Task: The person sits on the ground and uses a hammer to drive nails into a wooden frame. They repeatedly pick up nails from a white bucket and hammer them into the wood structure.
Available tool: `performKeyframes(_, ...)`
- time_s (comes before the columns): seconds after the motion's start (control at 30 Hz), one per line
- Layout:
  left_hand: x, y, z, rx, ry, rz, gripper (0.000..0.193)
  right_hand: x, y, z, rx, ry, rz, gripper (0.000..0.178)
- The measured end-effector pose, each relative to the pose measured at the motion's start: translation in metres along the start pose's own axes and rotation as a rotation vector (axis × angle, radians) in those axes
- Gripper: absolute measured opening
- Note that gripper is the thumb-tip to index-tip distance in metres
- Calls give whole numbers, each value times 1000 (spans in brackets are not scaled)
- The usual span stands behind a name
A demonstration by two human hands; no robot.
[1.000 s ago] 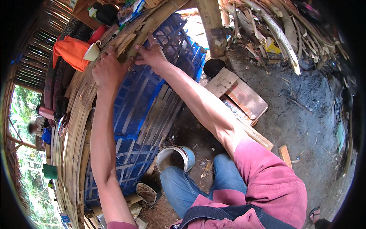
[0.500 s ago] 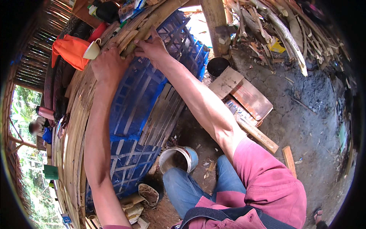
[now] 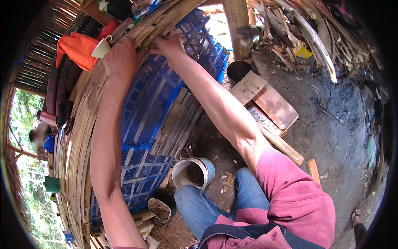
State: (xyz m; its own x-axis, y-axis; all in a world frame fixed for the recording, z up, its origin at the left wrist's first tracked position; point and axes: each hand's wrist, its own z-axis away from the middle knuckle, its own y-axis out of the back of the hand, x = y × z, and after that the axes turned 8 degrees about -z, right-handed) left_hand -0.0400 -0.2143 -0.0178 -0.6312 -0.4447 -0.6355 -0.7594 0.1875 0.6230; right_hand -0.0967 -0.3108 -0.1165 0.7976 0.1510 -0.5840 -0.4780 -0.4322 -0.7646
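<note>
Both arms reach up to the edge of a split-bamboo bench top [image 3: 85, 112] above a blue-sheeted wall with a lattice of strips [image 3: 145, 99]. My left hand [image 3: 121, 59] is closed over the bamboo edge, its fingertips partly hidden. Just right of it, my right hand [image 3: 168, 45] has bent fingers pressed on a bamboo strip [image 3: 145, 46] at that edge, with one digit raised. Any small item under the fingers is hidden. Beside my left hand stands a pale yellow cup [image 3: 100, 49], next to an orange cloth or bag [image 3: 78, 52].
A white bucket [image 3: 192, 173] stands by my knees, near a dirt-caked container [image 3: 161, 211]. On the right lie an opened cardboard box [image 3: 273, 103], wood pieces [image 3: 314, 171] and a firewood stack [image 3: 306, 29]. A dark pot [image 3: 238, 71] sits by a post [image 3: 237, 33]. Another person's foot [image 3: 355, 218] shows lower right.
My left hand has shifted slightly up and right along the bamboo edge. My right hand's fingers have drawn in a little. More of the other person's foot shows at lower right.
</note>
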Motion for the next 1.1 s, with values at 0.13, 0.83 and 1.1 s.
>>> performKeyframes(0.13, 3, 7, 9, -4, 7, 25, 47, 7, -2, 2, 12, 15, 69, 77)
performKeyframes(0.83, -39, 17, -36, -346, -206, 429, 60, -6, 23, -20, -112, -33, -63, 102)
performKeyframes(1.1, 3, 8, -15, -47, -33, 62, 47, -2, 17, -16, -92, 1, -61, 99)
